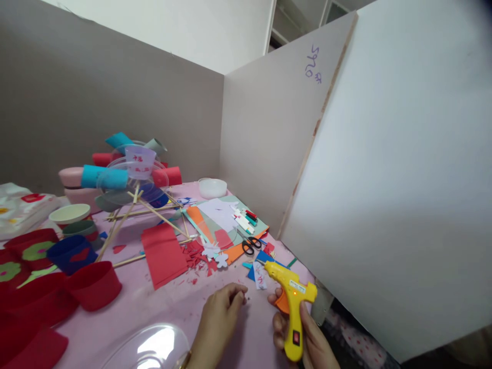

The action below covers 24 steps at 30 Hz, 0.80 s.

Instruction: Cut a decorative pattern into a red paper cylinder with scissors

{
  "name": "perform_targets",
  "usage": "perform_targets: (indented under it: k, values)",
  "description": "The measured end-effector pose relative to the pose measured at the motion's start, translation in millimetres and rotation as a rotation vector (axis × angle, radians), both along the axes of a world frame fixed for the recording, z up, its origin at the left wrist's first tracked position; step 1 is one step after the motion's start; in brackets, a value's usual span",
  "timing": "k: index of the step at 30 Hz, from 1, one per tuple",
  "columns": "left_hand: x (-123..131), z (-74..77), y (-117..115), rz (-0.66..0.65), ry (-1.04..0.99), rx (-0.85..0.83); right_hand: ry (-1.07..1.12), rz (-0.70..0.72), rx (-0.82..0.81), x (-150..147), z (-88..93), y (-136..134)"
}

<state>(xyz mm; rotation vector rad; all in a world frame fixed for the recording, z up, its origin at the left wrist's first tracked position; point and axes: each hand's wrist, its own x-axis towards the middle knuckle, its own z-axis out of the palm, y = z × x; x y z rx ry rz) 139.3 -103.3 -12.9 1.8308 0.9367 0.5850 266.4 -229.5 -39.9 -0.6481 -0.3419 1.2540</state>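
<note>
My right hand [282, 320] is wrapped around the handle of a yellow hot glue gun [294, 297]. Its nozzle points up and left, near a small white paper strip [260, 275] with writing. A small light glows on the gun's side, and fingers rest by its orange trigger [282, 302]. To the left, my left hand [223, 312] is just over the pink tabletop with its fingers curled and thumb drawn in. Whether something small is pinched there is hidden. Below it lies a clear plastic lid [148, 348], partly behind my left wrist.
A wheel-like model [132, 174] of clear discs, paper tubes and sticks stands at the back left. Red felt rings [94, 287] fill the front left. Scissors [251, 245], red paper [163, 253], markers [244, 223] and scraps lie mid-table. Grey partitions [269, 128] enclose the table.
</note>
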Motion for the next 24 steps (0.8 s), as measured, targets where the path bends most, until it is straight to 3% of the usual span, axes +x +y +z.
perform_targets:
  k: [5, 13, 19, 24]
  values:
    - [3, 2.2, -6, -0.044, -0.084, -0.039, 0.156, 0.222, 0.020, 3, -6.3, 2]
    - [9, 4.1, -19, -0.139, -0.147, -0.037, 0.245, 0.342, 0.093, 0, -5.9, 5]
    - [11, 11.2, -20, -0.130, -0.144, 0.026, 0.233, 0.347, 0.077, 0, -3.3, 4]
    - [4, -2.7, 1, -0.028, -0.093, -0.048, 0.284, 0.210, 0.106, 13, 13.0, -7]
